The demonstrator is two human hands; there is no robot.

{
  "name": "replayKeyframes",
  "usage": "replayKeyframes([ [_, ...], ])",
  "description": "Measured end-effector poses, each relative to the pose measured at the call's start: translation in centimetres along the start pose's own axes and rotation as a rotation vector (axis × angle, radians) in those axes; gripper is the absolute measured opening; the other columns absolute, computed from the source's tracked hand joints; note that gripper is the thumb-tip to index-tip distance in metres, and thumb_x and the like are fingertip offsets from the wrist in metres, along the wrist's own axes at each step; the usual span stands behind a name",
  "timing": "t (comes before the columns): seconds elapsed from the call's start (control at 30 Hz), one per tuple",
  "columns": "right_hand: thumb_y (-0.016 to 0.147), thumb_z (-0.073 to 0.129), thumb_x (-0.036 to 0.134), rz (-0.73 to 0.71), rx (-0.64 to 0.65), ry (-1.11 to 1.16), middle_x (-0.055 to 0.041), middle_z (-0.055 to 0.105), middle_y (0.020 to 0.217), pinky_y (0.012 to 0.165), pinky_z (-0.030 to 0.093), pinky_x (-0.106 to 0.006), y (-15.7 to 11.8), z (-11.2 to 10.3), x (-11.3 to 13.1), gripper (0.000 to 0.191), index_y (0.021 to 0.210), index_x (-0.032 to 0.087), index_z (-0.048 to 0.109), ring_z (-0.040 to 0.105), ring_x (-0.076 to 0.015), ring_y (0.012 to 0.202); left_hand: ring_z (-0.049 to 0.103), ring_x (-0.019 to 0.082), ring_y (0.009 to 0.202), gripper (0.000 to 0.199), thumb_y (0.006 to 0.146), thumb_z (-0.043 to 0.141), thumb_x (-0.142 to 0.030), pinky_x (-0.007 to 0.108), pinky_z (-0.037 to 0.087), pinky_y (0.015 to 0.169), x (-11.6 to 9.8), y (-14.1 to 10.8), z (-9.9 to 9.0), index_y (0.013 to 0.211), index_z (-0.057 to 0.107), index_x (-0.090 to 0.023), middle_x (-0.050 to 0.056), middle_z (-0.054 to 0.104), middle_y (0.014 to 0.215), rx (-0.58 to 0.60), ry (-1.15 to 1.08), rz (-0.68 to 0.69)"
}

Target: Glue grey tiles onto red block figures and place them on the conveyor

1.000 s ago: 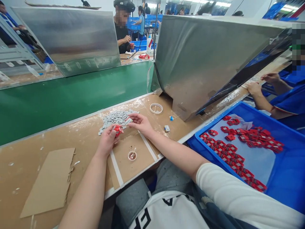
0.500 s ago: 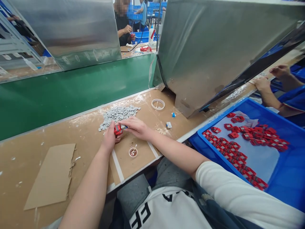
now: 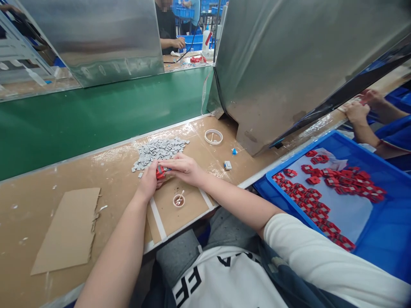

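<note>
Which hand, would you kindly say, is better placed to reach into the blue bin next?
Probably the right hand: it is nearer the blue bin, while the left hand is farther away, curled around the red piece.

Red and grey against brown
The held piece [image 3: 160, 172] is red, the tiles [image 3: 160, 149] pale grey, the bench [image 3: 120, 226] brown, the tray [image 3: 387, 231] blue, the shirt [image 3: 231, 280] white with black lettering [image 3: 192, 281].
</note>
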State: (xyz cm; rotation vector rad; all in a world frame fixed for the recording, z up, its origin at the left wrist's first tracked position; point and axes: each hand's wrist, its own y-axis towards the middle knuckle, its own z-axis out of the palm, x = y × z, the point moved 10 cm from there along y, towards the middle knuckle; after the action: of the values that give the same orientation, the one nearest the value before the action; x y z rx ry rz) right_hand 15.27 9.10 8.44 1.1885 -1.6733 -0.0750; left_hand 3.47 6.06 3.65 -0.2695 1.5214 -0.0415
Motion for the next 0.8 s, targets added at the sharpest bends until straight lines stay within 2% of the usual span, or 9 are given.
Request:
replayKeyframes([
  [0.07,0.104,0.060,0.042,0.002,-0.004,-0.009,-0.0032,0.071,0.140,0.104,0.053,-0.046,0.3,-0.1,0.2,0.034,0.136,0.035,0.072,0.064,-0.0238,0.106,0.022,0.007,0.038,0.060,0.088,0.054,-0.081,0.020,0.013,0.040,0.3,-0.2,0.0,0.076,0.045,-0.023,-0.008,0.031,0.050,-0.010,-0.036,-0.025],
  [0.17,0.108,0.051,0.038,-0.055,-0.022,-0.076,-0.0054,0.067,0.147,0.117,0.046,-0.047,0.8,-0.5,1.4,0.038,0.142,0.030,0.067,0.057,-0.0240,0.131,0.025,0.006,0.039,0.062,0.092,0.050,-0.080,0.021,0.015,0.040,-0.1,-0.5,0.3,0.077,0.051,-0.021,-0.004,0.044,0.054,0.022,-0.076,0.006],
  [0.3,0.108,0.048,0.036,-0.084,0.025,-0.191,-0.0104,0.048,0.164,0.129,0.030,-0.051,1.0,-0.6,2.6,0.059,0.165,0.025,0.036,0.036,-0.0242,0.156,0.030,0.005,0.041,0.063,0.087,0.058,-0.083,0.021,0.022,0.042,-1.1,-0.7,1.2,0.097,0.057,-0.021,-0.005,0.052,0.064,0.129,-0.144,0.079],
  [0.4,0.102,0.056,0.037,-0.106,0.074,-0.278,-0.0144,0.038,0.170,0.132,0.020,-0.054,0.7,0.0,2.7,0.077,0.169,0.022,0.021,0.028,-0.0270,0.161,0.041,0.009,0.046,0.073,0.076,0.075,-0.077,0.023,0.032,0.046,-2.0,-0.8,0.8,0.121,0.055,-0.023,-0.006,0.054,0.067,0.099,0.027,0.174],
  [0.5,0.098,0.060,0.034,-0.078,0.086,-0.401,-0.0191,0.038,0.168,0.128,0.024,-0.054,0.6,0.6,2.1,0.075,0.165,0.015,0.032,0.032,-0.0322,0.158,0.063,0.019,0.067,0.075,0.067,0.088,-0.066,0.030,0.049,0.064,-3.5,-1.3,-0.8,0.120,0.056,-0.024,-0.001,0.066,0.081,-0.111,0.394,0.283],
  [0.57,0.097,0.061,0.031,-0.025,0.086,-0.494,-0.0203,0.049,0.161,0.122,0.030,-0.053,0.7,0.7,1.7,0.067,0.158,0.012,0.042,0.042,-0.0347,0.149,0.069,0.025,0.081,0.074,0.065,0.089,-0.065,0.035,0.052,0.075,-4.3,-1.8,-1.8,0.117,0.057,-0.024,0.003,0.070,0.091,-0.241,0.595,0.306],
  [0.6,0.097,0.062,0.032,-0.003,0.093,-0.537,-0.0203,0.053,0.157,0.118,0.033,-0.053,0.8,0.6,1.6,0.063,0.155,0.011,0.046,0.047,-0.0353,0.143,0.070,0.027,0.085,0.075,0.065,0.089,-0.066,0.036,0.053,0.077,-4.5,-2.0,-2.0,0.118,0.057,-0.024,0.003,0.071,0.093,-0.259,0.657,0.309],
  [0.67,0.098,0.064,0.037,0.017,0.120,-0.606,-0.0202,0.061,0.148,0.111,0.037,-0.051,1.0,0.2,1.9,0.060,0.150,0.011,0.051,0.053,-0.0354,0.132,0.072,0.029,0.091,0.077,0.068,0.086,-0.068,0.038,0.055,0.081,-4.7,-2.2,-1.7,0.123,0.056,-0.023,0.005,0.074,0.100,-0.191,0.708,0.328],
  [0.8,0.099,0.061,0.051,-0.015,0.212,-0.719,-0.0182,0.069,0.126,0.096,0.040,-0.045,1.3,-0.8,2.6,0.053,0.134,0.011,0.059,0.058,-0.0334,0.115,0.073,0.029,0.105,0.067,0.087,0.069,-0.067,0.038,0.057,0.088,-4.6,-2.4,-0.8,0.133,0.055,-0.022,0.010,0.075,0.118,0.043,0.651,0.396],
])
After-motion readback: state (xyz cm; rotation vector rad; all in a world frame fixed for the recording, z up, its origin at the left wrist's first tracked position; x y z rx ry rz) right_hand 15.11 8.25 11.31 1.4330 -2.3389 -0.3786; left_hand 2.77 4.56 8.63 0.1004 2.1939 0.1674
